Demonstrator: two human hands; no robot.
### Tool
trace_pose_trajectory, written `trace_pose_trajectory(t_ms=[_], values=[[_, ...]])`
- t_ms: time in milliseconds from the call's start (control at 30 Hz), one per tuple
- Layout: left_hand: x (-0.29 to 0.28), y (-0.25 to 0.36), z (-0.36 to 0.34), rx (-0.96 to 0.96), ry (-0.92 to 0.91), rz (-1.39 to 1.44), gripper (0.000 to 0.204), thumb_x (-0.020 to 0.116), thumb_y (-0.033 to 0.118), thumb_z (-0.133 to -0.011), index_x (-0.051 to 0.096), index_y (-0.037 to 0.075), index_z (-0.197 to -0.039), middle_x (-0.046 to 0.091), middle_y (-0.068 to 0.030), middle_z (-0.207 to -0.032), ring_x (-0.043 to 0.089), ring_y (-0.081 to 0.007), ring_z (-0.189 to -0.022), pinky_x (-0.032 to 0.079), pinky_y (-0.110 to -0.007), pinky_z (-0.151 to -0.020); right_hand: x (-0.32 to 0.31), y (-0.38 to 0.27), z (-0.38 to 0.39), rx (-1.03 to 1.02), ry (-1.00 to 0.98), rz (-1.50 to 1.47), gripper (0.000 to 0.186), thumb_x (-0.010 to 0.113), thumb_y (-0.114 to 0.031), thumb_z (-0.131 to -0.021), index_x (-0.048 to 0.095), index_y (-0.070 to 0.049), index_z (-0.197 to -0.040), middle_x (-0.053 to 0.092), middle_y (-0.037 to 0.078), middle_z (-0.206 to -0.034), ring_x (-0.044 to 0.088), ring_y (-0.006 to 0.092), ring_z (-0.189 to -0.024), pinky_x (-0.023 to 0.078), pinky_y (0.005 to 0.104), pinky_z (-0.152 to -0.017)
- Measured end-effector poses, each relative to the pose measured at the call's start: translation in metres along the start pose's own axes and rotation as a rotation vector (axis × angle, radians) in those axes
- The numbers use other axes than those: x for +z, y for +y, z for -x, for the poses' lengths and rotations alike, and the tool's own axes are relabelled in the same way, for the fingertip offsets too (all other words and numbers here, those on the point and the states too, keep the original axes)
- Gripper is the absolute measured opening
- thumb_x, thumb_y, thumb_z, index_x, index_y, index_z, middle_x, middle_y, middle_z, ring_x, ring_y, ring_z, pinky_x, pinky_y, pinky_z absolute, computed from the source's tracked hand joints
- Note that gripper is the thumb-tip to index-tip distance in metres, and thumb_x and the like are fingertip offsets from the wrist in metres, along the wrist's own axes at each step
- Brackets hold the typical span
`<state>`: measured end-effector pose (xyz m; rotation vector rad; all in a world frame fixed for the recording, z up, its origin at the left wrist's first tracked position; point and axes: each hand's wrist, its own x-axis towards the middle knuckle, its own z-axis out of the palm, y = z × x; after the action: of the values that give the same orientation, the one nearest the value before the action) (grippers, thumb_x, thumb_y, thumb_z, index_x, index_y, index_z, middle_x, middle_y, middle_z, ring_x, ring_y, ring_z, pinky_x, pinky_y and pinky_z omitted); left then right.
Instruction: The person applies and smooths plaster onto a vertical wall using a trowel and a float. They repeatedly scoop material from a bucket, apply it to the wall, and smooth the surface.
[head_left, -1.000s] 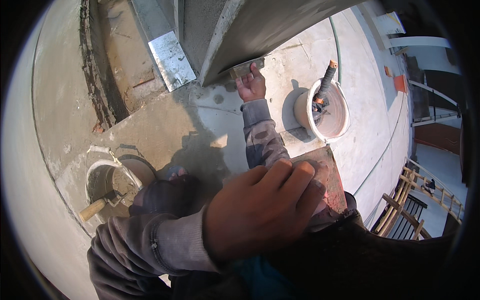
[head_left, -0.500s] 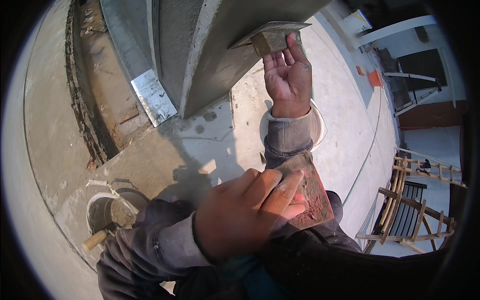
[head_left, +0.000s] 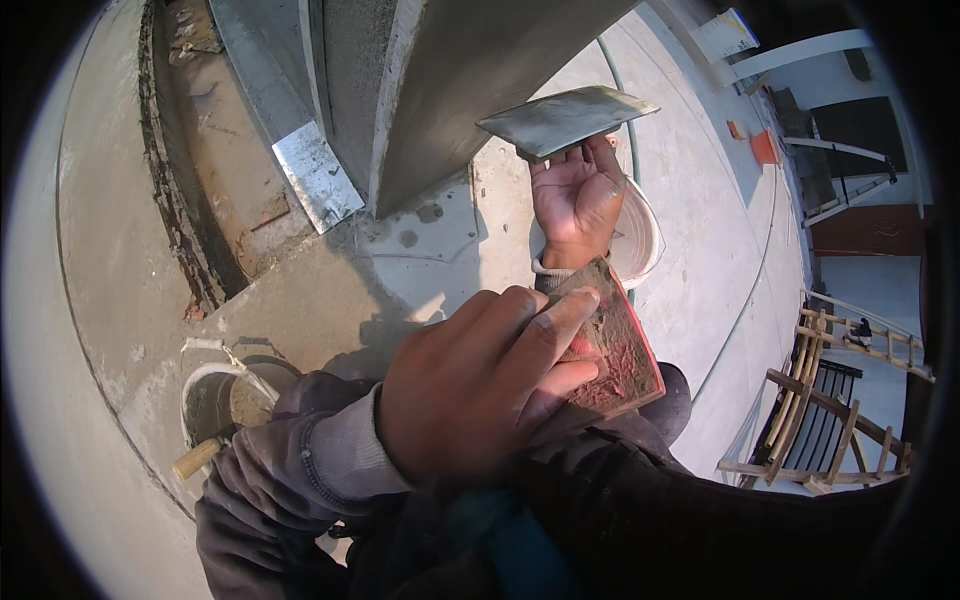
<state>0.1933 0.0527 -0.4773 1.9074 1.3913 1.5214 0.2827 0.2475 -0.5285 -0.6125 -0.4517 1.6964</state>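
Observation:
My left hand [head_left: 480,380] is closed on a red plastering float [head_left: 625,360], its upper side crusted with grey mortar; the grip itself is mostly hidden by the fingers. Farther out, my right hand [head_left: 580,195] holds a steel finishing trowel [head_left: 570,118] from beneath, palm up, with the handle hidden behind the blade. The trowel's smooth, wet-looking face tilts into view, apart from or just beside the grey plastered column [head_left: 470,80]; contact cannot be told. My right forearm passes behind the float.
A mortar bucket [head_left: 190,400] with a wooden-handled tool [head_left: 198,458] stands at lower left. Beyond my right wrist is a white bucket [head_left: 640,235]. A shiny metal plate [head_left: 318,178] lies by the column base. Wooden ladder-like frames [head_left: 840,420] and a hose [head_left: 735,310] are at right.
My right hand has brought the trowel away from the column face and turned it, so the blade's flat face now shows. The float has moved slightly up and left.

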Motion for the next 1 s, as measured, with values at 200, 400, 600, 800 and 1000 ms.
trace_pose_trajectory(t_ms=[200, 400, 600, 800, 1000], values=[[0.010, 0.010, 0.009, -0.028, -0.039, -0.062, 0.052, 0.080, 0.023, -0.081, 0.063, 0.004, -0.126, 0.064, -0.0075, -0.097, 0.064, -0.0241, -0.080, 0.053, -0.033, -0.064, -0.163, 0.150, -0.014, 0.341, 0.286, 0.047, 0.028, 0.051, -0.015, -0.103, 0.053, -0.006, -0.129, 0.055, 0.013, -0.134, 0.054, 0.0312, -0.125, 0.037, 0.0594, -0.114], [0.008, 0.008, 0.018, 0.021, 0.026, -0.071, 0.034, 0.065, 0.024, -0.092, 0.064, 0.000, -0.114, 0.062, -0.0167, -0.108, 0.064, -0.0219, -0.086, 0.057, -0.031, -0.060, -0.207, 0.210, -0.008, 0.480, 0.286, 0.007, 0.037, 0.056, -0.020, -0.104, 0.049, -0.007, -0.138, 0.054, 0.010, -0.136, 0.049, 0.0295, -0.128, 0.037, 0.0550, -0.112], [0.004, 0.007, 0.020, -0.032, -0.005, -0.078, 0.031, 0.064, 0.019, -0.088, 0.063, -0.003, -0.111, 0.062, -0.0168, -0.109, 0.064, -0.0217, -0.089, 0.058, -0.029, -0.061, -0.197, 0.210, 0.010, 0.510, 0.207, -0.102, 0.035, 0.048, -0.022, -0.104, 0.055, -0.005, -0.134, 0.058, 0.014, -0.137, 0.053, 0.0357, -0.130, 0.037, 0.0598, -0.113], [0.008, 0.006, 0.023, -0.041, -0.018, -0.085, 0.031, 0.065, 0.018, -0.085, 0.064, -0.003, -0.108, 0.060, -0.0153, -0.108, 0.063, -0.0200, -0.088, 0.058, -0.028, -0.059, -0.187, 0.219, 0.068, 0.671, 0.139, -0.151, 0.046, 0.041, -0.028, -0.105, 0.048, -0.003, -0.143, 0.056, 0.015, -0.142, 0.053, 0.0373, -0.130, 0.036, 0.0577, -0.114], [0.009, 0.007, 0.025, -0.047, -0.035, -0.182, 0.027, 0.064, 0.018, -0.084, 0.064, -0.001, -0.103, 0.058, -0.0108, -0.101, 0.060, -0.0167, -0.082, 0.055, -0.025, -0.055, -0.188, 0.263, 0.068, 0.729, 0.213, -0.281, 0.046, 0.044, -0.028, -0.102, 0.051, -0.004, -0.141, 0.056, 0.014, -0.142, 0.052, 0.0364, -0.132, 0.034, 0.0607, -0.115]])
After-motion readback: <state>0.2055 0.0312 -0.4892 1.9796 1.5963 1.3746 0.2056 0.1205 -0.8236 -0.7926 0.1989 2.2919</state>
